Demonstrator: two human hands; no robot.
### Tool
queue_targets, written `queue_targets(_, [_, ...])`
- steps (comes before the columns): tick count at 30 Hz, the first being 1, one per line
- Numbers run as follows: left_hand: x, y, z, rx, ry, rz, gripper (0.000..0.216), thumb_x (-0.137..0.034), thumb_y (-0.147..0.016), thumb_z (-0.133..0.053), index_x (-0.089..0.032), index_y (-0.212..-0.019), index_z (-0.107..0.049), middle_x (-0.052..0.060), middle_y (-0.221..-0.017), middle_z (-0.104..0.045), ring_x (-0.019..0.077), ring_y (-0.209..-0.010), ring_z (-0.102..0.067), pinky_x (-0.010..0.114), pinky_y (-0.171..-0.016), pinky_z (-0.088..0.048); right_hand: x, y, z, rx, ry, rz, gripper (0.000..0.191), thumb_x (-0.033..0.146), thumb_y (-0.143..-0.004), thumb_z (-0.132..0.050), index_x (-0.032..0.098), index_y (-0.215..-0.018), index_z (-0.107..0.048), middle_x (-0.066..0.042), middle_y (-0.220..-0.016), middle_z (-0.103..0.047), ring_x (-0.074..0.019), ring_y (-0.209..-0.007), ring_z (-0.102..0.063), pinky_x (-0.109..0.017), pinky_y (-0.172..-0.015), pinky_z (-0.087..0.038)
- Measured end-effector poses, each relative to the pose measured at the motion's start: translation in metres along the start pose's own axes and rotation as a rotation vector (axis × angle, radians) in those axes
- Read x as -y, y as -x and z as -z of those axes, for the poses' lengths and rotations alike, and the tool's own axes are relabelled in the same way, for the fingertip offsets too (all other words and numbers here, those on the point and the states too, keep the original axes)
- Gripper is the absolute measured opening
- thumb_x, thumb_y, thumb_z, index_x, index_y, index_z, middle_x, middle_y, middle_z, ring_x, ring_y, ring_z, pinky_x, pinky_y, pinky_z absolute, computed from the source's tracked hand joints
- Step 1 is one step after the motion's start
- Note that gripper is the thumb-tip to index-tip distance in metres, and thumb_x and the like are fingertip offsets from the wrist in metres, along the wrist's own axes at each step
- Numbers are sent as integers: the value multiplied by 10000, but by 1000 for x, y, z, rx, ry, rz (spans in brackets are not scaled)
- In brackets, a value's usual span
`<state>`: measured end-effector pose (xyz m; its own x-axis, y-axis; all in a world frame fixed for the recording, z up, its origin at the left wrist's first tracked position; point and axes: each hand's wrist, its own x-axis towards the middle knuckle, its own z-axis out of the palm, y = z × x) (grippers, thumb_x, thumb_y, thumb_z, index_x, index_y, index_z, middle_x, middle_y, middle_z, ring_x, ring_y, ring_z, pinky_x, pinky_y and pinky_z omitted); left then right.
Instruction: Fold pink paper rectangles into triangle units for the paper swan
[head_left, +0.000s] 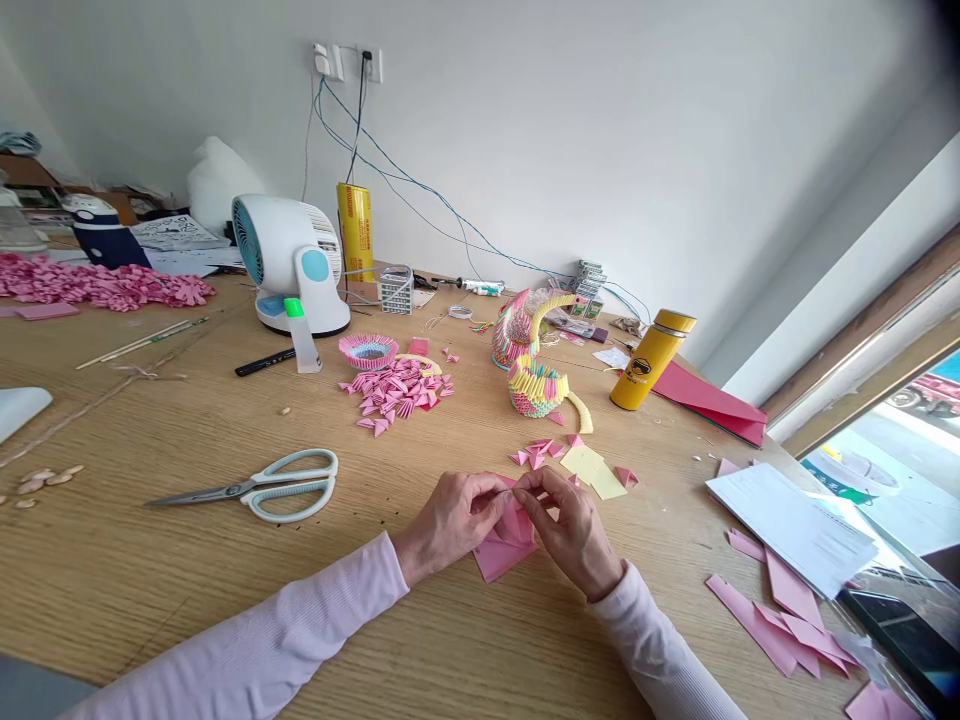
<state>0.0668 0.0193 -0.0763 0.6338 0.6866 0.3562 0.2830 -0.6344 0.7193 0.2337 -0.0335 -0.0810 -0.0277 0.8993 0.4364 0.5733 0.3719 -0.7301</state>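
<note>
Both my hands meet over a small stack of pink paper slips [501, 545] on the wooden table [150, 580]. My left hand [450, 520] and my right hand [571, 530] have their fingers pinched together on one small pink paper piece [517, 512], held just above the stack. Just beyond my fingers lie a few folded pink triangles [537, 454] and two pale yellow slips [592, 470]. Further back sits a heap of folded pink triangles [399, 388] beside a small pink ring-shaped paper bowl [367, 350].
Scissors [262, 487] lie to the left. A white desk fan [289, 262], a black pen [264, 362], colourful folded-paper models [534, 385], a yellow flask [651, 360], white sheets [791, 525] and pink paper strips [780, 615] surround the spot. Another pink pile [97, 283] lies far left.
</note>
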Motion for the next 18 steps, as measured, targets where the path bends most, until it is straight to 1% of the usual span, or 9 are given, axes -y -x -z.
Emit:
queue_targets(4, [1,0,0,-30,-31,-19,263,-268,-889,-464,-143,-836,-690,12,-650,-653,103,-541,-505,187,-551,-358,4,1,-1,-27,34,-2,148,281,-886,-519,202,-788,-597,-20,-685,-640,-161,-603,-593,-270,-572,-479])
queue_targets(6, [1,0,-1,-26,-23,-10,268,-276,-895,-464,-146,-862,-697,19,-676,-675,106,-556,-535,187,-559,-372,5,1,-1,-50,52,16,149,264,-887,-514,202,-771,-585,-21,-672,-631,-165,-605,-589,-272,-582,-471])
queue_targets(9, [3,-2,-1,-17,56,35,280,-319,-895,-486,-146,-915,-705,37,-772,-717,124,-628,-604,189,-600,-415,3,1,-2,-76,117,57,145,242,-898,-487,208,-779,-562,-28,-694,-621,-173,-629,-576,-277,-600,-453])
queue_targets(11, [3,-2,-2,-24,105,71,293,-351,-888,-503,-144,-916,-708,48,-819,-730,139,-667,-636,194,-621,-438,2,1,-3,-72,170,70,139,233,-908,-471,212,-799,-554,-31,-714,-622,-178,-645,-571,-280,-606,-437])
queue_targets(15, [4,-2,-3,-45,143,111,291,-368,-875,-525,-145,-899,-711,45,-760,-730,144,-623,-651,203,-607,-458,2,2,-5,-83,261,82,123,224,-915,-478,219,-829,-566,-30,-744,-642,-184,-669,-579,-282,-614,-410])
queue_targets(18, [3,-2,-4,-76,175,106,261,-332,-874,-524,-150,-872,-710,36,-725,-724,143,-627,-656,201,-611,-466,4,1,-6,-111,322,136,114,208,-916,-486,219,-845,-575,-35,-776,-659,-189,-703,-591,-295,-655,-406])
